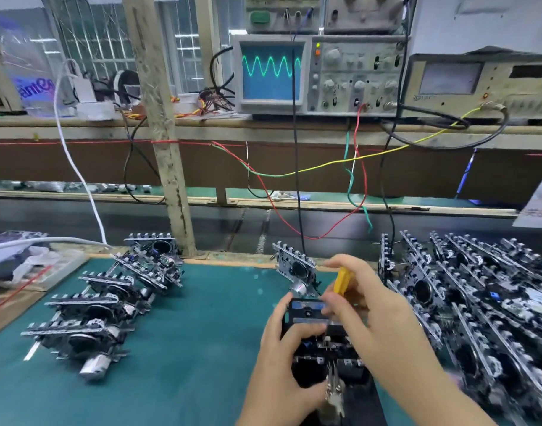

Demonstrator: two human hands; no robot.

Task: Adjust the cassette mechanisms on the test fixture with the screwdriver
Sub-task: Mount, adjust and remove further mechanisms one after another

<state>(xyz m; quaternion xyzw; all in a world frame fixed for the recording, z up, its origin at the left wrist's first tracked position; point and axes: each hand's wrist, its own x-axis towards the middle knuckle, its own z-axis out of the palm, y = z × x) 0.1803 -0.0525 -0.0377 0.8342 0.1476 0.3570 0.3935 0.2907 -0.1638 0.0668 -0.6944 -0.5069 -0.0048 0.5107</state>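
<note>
green bench mat point(202, 348), oscilloscope point(272, 73) far behind.
left hand point(282, 348) grips the light, fiddly cassette mechanism point(312, 330) by its edges; right hand point(365, 309) pinches the yellow screwdriver point(342, 279).

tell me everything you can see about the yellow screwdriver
The screwdriver shows only a bright yellow handle that looks like plastic, standing nearly upright and tilted slightly. The right hand grips it, fingers curled round its lower part. Its shaft and tip are hidden behind the fingers, above the black cassette mechanism the left hand holds.
</note>
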